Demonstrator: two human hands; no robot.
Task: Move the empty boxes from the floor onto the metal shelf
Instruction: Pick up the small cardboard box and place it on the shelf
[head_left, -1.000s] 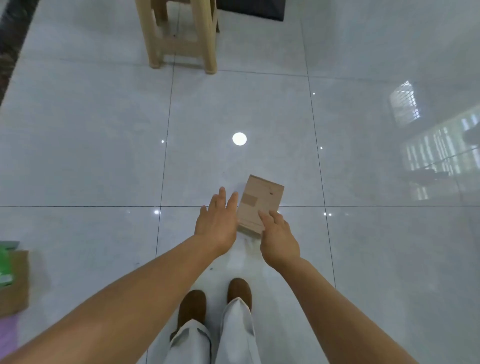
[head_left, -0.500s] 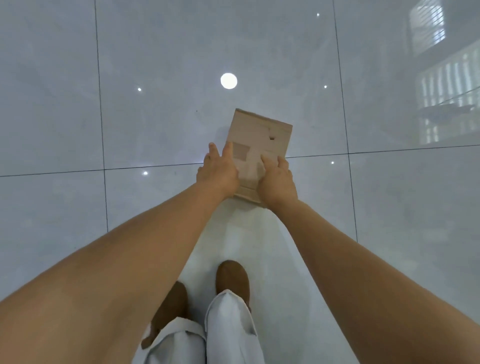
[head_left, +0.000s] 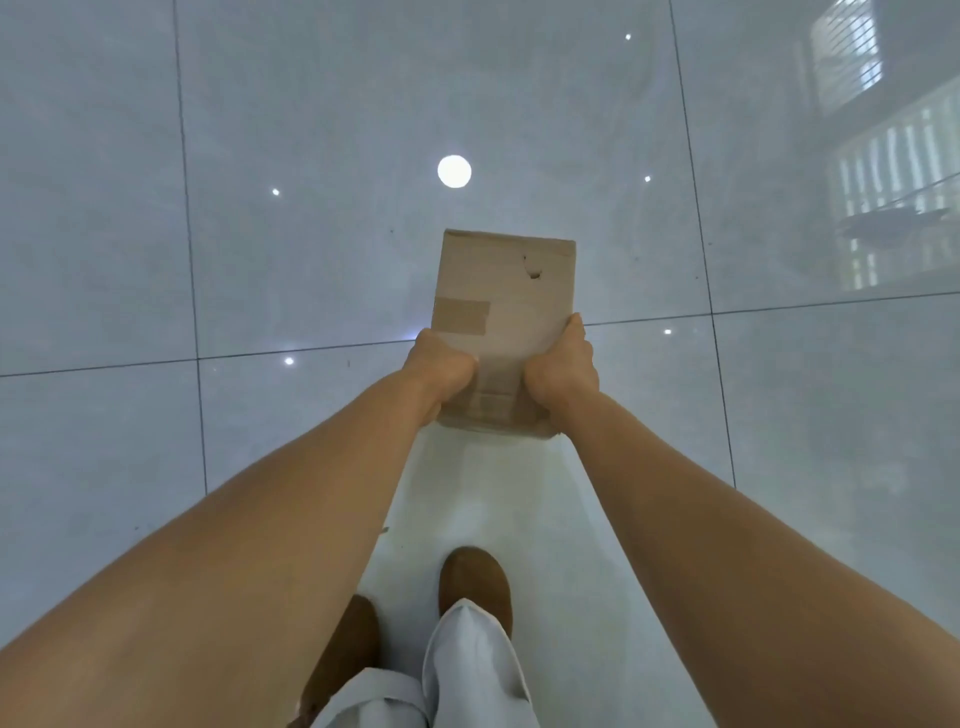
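Note:
A small brown cardboard box (head_left: 506, 291), taped on its top face with a small tear near the far right corner, is held above the glossy grey tile floor (head_left: 260, 260). My left hand (head_left: 439, 366) grips its near left edge, thumb on top and fingers wrapped under. My right hand (head_left: 563, 371) grips the near right edge the same way. The box points away from me. The metal shelf is out of view.
My two brown shoes (head_left: 475, 587) and white trouser legs (head_left: 467, 675) are directly below the box. Ceiling lights and a window grille (head_left: 852, 57) reflect in the tiles.
Both hands went from reaching for the box on the floor to gripping its near edges, and the box now appears larger and squarer to the view. The wooden stool left the view.

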